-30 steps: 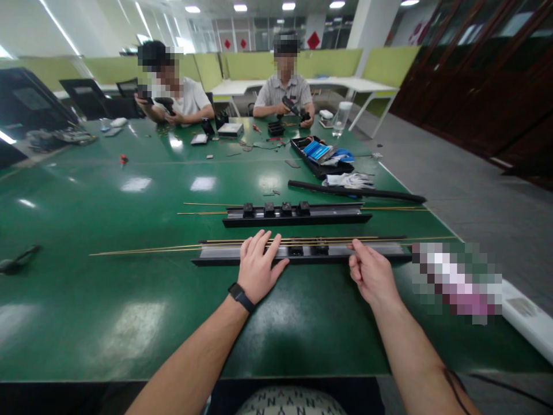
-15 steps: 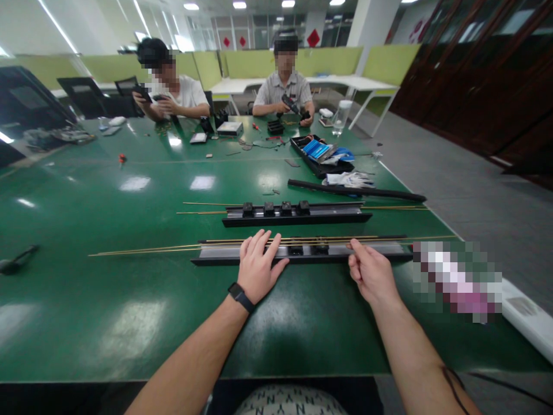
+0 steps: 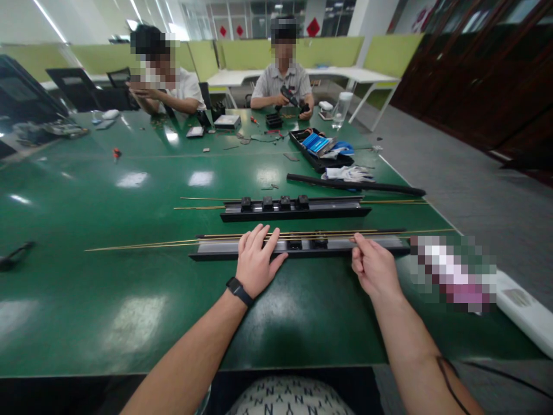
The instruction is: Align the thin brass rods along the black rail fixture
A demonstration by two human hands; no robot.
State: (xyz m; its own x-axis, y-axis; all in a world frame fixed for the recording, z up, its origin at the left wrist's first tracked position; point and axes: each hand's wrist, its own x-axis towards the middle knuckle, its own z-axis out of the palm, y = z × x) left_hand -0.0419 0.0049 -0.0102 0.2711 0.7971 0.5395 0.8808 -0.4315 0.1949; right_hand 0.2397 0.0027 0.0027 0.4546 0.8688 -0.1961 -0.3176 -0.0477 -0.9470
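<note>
The nearer black-edged metal channel (image 3: 213, 248) lies across the table in front of me, with thin brass rods (image 3: 138, 246) running along it and sticking out past both ends. My left hand (image 3: 258, 259) rests over the channel and rods, fingers stretched and slightly spread. Towards the channel's right end, my right hand (image 3: 375, 266) pinches a brass rod between thumb and forefinger. Small black blocks (image 3: 320, 241) sit in the channel between my hands. Whatever lies under my left palm is hidden.
Beyond lies a second channel (image 3: 298, 215) with several black blocks and brass rods. Farther back are a black tube (image 3: 380, 187), white gloves (image 3: 349, 173) and a black tray (image 3: 302, 151) of things. Two people sit across the green table (image 3: 108, 213); one holds a power drill (image 3: 289, 95).
My right hand has shifted slightly right along the channel, while my left stays put. The person at the left has turned the dark object in their hands flatter. My view tips down a little.
</note>
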